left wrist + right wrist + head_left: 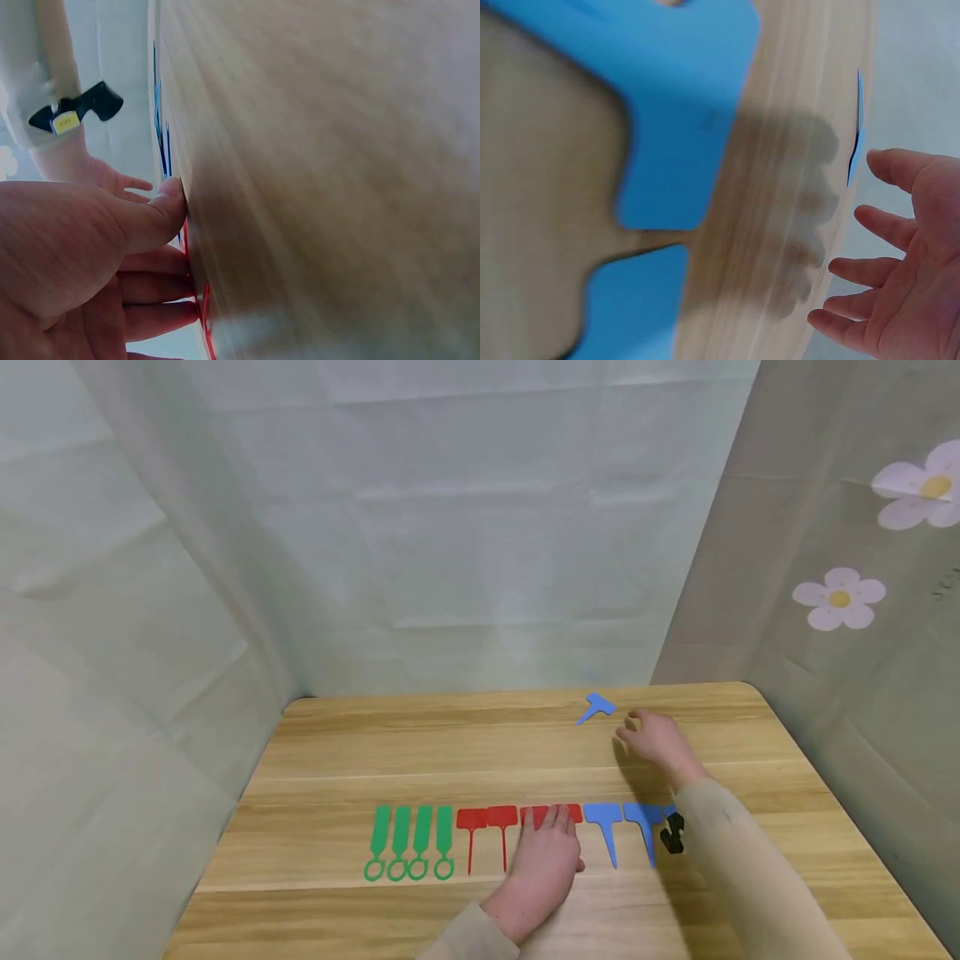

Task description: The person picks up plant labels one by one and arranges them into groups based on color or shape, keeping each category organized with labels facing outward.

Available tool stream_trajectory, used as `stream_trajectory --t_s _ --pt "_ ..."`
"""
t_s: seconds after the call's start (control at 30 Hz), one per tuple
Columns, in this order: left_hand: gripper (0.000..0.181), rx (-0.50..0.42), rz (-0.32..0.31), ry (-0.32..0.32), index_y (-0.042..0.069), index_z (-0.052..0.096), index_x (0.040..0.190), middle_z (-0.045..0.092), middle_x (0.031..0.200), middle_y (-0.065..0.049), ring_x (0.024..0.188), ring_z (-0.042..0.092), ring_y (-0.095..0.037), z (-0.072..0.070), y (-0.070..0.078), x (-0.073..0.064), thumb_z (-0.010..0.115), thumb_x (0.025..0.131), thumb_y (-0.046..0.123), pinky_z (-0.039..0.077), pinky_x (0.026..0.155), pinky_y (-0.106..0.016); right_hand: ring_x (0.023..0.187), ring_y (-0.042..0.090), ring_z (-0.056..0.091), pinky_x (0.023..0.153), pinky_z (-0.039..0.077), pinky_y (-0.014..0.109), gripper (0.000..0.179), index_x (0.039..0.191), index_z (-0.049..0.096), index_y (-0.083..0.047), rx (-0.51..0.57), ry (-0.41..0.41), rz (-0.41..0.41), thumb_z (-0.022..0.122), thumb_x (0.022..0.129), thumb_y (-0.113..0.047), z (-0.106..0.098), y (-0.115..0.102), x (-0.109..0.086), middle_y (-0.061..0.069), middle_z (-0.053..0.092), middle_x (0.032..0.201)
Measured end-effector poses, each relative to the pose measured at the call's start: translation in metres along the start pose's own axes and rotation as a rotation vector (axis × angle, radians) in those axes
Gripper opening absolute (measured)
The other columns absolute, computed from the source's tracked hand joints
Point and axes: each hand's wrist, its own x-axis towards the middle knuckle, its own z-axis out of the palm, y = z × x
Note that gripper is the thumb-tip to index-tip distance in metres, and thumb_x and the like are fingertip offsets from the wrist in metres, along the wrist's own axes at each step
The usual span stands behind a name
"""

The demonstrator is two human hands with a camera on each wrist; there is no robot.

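My left hand (pixel 543 864) rests palm down with its fingertips on red T-shaped plant labels (pixel 574 812), partly covering them. Farther back, my right hand (pixel 660 743) hovers over the table, fingers spread and holding nothing. Just left of its fingertips lies a single blue T-shaped plant label (pixel 597 703), turned at a slant. In the right wrist view this blue label (pixel 859 139) shows edge-on beyond the thumb. Blue labels (pixel 603 813) continue the row to the right of my left hand, the last one partly hidden by my right forearm.
Two more red labels (pixel 472 819) lie left of my left hand. Beyond them stand several green labels with ring ends (pixel 401 831) in line. The wooden table (pixel 337 743) meets a hanging pale cloth (pixel 487 568) at its back edge. A black wrist camera (pixel 672 833) sits on my right arm.
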Motion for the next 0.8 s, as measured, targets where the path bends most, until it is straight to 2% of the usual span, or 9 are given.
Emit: stream_trajectory --t_s 0.1,0.3,0.37,0.57,0.67,0.8 --pt "0.062 0.016 0.000 0.009 0.017 0.066 0.149 0.059 0.156 0.002 0.146 0.052 -0.017 0.001 0.000 -0.001 0.074 0.098 0.052 0.044 0.119 -0.052 0.141 0.057 0.045 0.115 0.038 0.069 0.070 0.158 0.044 0.006 -0.026 -0.017 -0.005 0.057 0.109 -0.042 -0.002 -0.004 0.009 0.034 0.049 0.155" --pt "0.059 0.025 0.004 0.023 0.019 0.068 0.147 0.059 0.155 0.002 0.145 0.053 -0.016 0.002 0.000 0.000 0.074 0.098 0.052 0.044 0.118 -0.052 0.152 0.065 0.014 0.119 0.022 0.078 0.081 0.161 0.039 0.005 -0.108 -0.032 0.011 0.056 0.107 -0.053 -0.001 -0.010 0.025 0.039 0.031 0.164" --pt "0.059 0.026 0.004 0.021 0.019 0.068 0.147 0.059 0.155 0.003 0.145 0.053 -0.016 0.001 0.000 0.001 0.074 0.098 0.052 0.044 0.118 -0.053 0.153 0.065 0.012 0.120 0.022 0.077 0.083 0.161 0.040 0.005 -0.133 -0.024 0.008 0.056 0.107 -0.057 0.000 -0.011 0.028 0.040 0.029 0.164" --pt "0.059 0.033 0.002 0.017 0.019 0.068 0.147 0.060 0.155 0.003 0.144 0.054 -0.015 0.000 -0.002 0.000 0.073 0.099 0.052 0.044 0.118 -0.053 0.152 0.059 0.026 0.125 0.022 0.069 0.085 0.156 0.047 0.007 -0.176 0.006 -0.021 0.058 0.104 -0.060 0.006 -0.022 0.038 0.037 0.044 0.157" --pt "0.060 0.038 0.005 0.030 0.018 0.068 0.147 0.060 0.155 0.002 0.144 0.054 -0.015 0.001 -0.002 -0.001 0.073 0.098 0.052 0.045 0.117 -0.052 0.153 0.062 0.018 0.121 0.026 0.074 0.091 0.160 0.041 0.007 -0.181 0.002 0.002 0.060 0.103 -0.061 0.009 -0.029 0.042 0.038 0.036 0.162" --pt "0.059 0.042 0.011 0.046 0.018 0.069 0.146 0.060 0.154 0.002 0.144 0.054 -0.014 0.002 -0.001 -0.002 0.073 0.098 0.053 0.045 0.117 -0.052 0.153 0.067 0.007 0.118 0.025 0.079 0.099 0.163 0.032 0.007 -0.164 -0.002 0.045 0.060 0.101 -0.065 0.014 -0.034 0.047 0.044 0.018 0.165"
